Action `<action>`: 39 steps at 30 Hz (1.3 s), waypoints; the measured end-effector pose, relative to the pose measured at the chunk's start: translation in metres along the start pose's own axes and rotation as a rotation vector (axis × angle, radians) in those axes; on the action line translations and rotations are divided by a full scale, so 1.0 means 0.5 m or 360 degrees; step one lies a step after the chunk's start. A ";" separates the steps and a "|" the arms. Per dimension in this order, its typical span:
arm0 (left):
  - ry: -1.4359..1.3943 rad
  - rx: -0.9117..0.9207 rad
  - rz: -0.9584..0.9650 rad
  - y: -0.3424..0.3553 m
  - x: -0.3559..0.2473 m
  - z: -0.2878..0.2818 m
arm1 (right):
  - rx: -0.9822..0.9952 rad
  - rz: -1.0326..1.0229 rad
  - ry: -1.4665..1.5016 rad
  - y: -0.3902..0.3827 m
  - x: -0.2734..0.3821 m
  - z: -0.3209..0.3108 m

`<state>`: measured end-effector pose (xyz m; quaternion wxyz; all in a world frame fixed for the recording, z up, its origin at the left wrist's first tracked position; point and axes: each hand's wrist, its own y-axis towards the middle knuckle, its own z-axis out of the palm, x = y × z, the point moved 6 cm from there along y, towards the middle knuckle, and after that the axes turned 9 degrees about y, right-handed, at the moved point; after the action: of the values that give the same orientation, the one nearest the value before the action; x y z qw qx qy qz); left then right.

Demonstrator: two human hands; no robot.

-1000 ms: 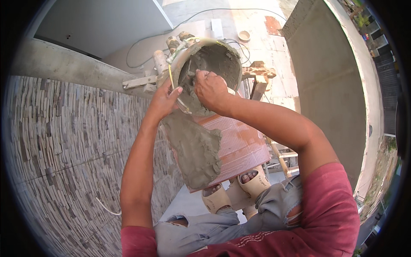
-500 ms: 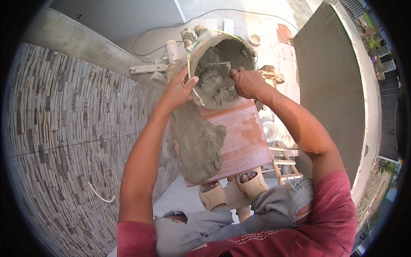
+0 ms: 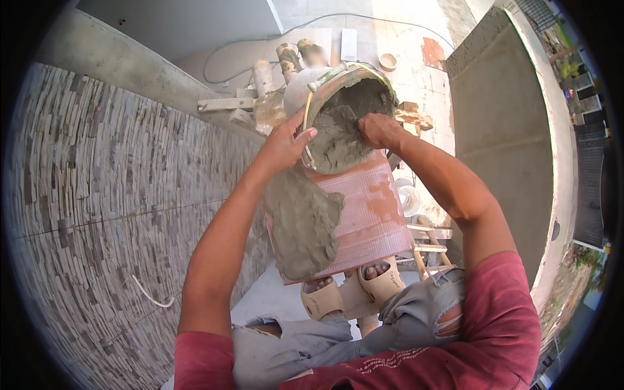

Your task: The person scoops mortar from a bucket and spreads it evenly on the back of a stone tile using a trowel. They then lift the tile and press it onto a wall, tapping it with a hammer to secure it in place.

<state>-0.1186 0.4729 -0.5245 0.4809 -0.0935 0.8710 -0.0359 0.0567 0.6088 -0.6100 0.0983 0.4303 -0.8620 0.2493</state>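
My left hand [image 3: 289, 140] grips the left side of a tipped bucket [image 3: 298, 86], which has a pale outer wall, a mortar-caked rim and a yellow handle. My right hand [image 3: 380, 130] is curled inside the bucket's mouth at its right, closed on something mortar-covered that I cannot make out, against the wet grey mortar [image 3: 331, 146]. Below the bucket lies a pinkish tile with a ribbed back [image 3: 361, 227]; a thick layer of grey mortar [image 3: 299, 231] covers its left part.
Mosaic stone cladding [image 3: 117, 195] fills the left, a plastered wall [image 3: 500, 143] the right. Wooden offcuts [image 3: 221, 104], a small tub [image 3: 387, 62], a hose [image 3: 351, 14] and a white container [image 3: 407, 195] lie beyond the tile. A wooden ladder [image 3: 429, 247] and my sandalled feet [image 3: 377, 276] are below.
My right hand has moved from the middle of the bucket to its right side. The bucket has tipped further toward me, and my left hand has moved slightly rightward with it.
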 end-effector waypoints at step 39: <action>-0.0998 -0.0436 -0.0516 0.069 0.338 -0.185 | 0.0306 -0.0067 0.0511 -0.557 0.091 0.134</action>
<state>-0.2890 0.4710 -0.6207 0.6954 -0.3000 0.6521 0.0355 0.2522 0.4020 -0.5537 0.1982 0.4102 -0.7982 0.3940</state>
